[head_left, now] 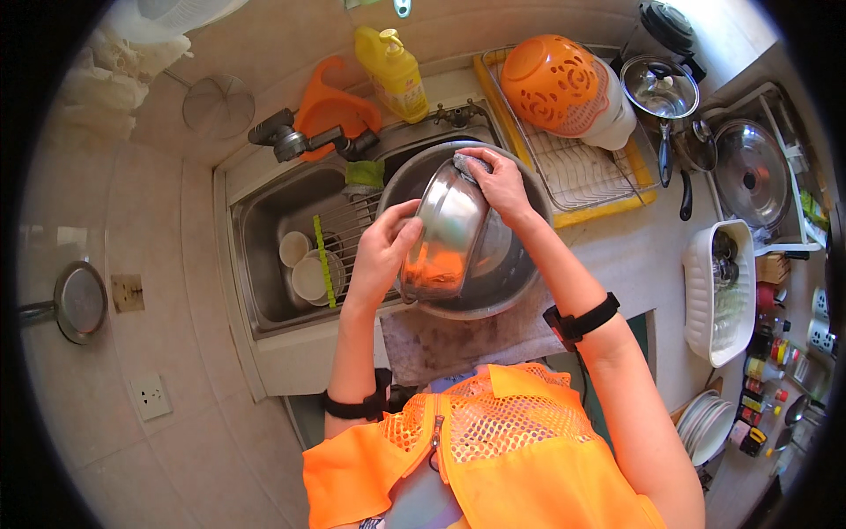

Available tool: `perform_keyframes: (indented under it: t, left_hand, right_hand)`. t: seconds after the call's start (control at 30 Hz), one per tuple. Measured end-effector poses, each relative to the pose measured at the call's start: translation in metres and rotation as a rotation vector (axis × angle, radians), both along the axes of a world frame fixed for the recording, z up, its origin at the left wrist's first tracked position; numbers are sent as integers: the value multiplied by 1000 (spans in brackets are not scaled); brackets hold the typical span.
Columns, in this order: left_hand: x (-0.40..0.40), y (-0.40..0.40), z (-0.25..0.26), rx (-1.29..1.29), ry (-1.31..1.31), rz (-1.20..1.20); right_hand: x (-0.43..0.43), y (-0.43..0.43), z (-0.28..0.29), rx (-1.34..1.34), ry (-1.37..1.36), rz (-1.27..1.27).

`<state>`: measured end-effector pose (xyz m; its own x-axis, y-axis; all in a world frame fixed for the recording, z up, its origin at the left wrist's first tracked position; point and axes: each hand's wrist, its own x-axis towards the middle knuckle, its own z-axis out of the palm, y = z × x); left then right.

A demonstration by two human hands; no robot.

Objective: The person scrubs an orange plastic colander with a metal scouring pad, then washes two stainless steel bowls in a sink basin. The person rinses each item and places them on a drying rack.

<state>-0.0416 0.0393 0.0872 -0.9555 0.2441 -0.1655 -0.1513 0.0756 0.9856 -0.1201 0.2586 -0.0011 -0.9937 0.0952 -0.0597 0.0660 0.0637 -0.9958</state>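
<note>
A shiny metal pot or bowl point(439, 228) is tilted on its side above a large grey basin point(532, 264) set over the sink. On its left side, my left hand point(390, 248) grips the metal vessel. At its upper rim, my right hand point(502, 185) presses a grey scrubbing pad or cloth point(470, 166) against the metal. The basin's inside is partly hidden behind the vessel and my right hand. A green sponge or cloth point(364, 174) lies left of the basin, by the sink rack point(360, 228).
White bowls point(316, 278) sit in the left sink point(264, 228). A faucet point(291, 142) and a yellow pump bottle point(396, 79) stand behind. At right are a wire rack point(562, 168) with an orange colander point(548, 82), a lidded saucepan point(659, 86) and a white container point(700, 304).
</note>
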Motion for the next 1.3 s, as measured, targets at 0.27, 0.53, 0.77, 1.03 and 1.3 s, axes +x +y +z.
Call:
perform_keyframes:
  t: [0.27, 0.53, 0.77, 1.03, 1.3]
  left_hand:
    - [0, -14, -19, 337, -95, 317]
    - [2, -29, -34, 504, -211, 502]
    - [1, -12, -33, 505, -304, 507]
    - [-11, -9, -54, 593, -360, 592]
    - [-9, -25, -63, 734, -422, 618]
  right_hand:
    - [29, 4, -52, 578, 84, -134]
    - [60, 4, -82, 568, -83, -122]
    - [32, -34, 14, 327, 304, -203]
    - [70, -51, 55, 300, 672, 195]
    - [104, 24, 34, 422, 413, 391]
